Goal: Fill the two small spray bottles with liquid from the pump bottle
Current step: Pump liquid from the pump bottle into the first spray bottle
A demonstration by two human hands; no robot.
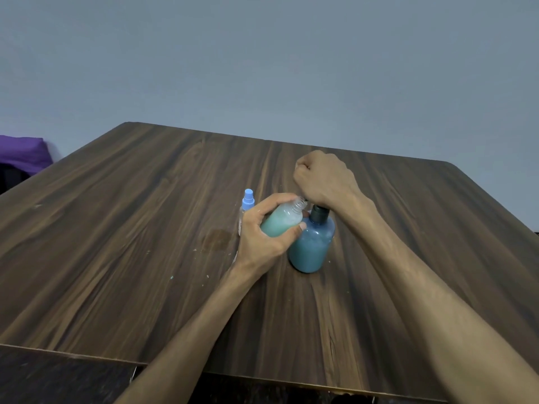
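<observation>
Teal liquid fills most of the open bottle, uncapped and tilted with its neck toward 1 o'clock, right up against the pump head. Left hand grips it, fingers and thumb wrapped round the body. Right hand sits on top of the pump bottle, fist curled; pump head is hidden under it, so whether it grasps or only presses I cannot tell. Pump bottle stands upright on the wood table, centre-right, touching the held bottle at its 10 o'clock side. Capped bottle, blue sprayer on, stands just behind the left hand at 11 o'clock; its fill level is hidden. Damp patch at 9 o'clock of the left hand, small pale flecks near it. Purple cloth far off at 9 o'clock, past the table edge.

Step in hand, likely: pumping into the first spray bottle, nearly full. Next move calls for stopping before overflow, keeping the neck under the nozzle, then righting the bottle and refitting its sprayer, which is not in view. Spill risk while tilted.
</observation>
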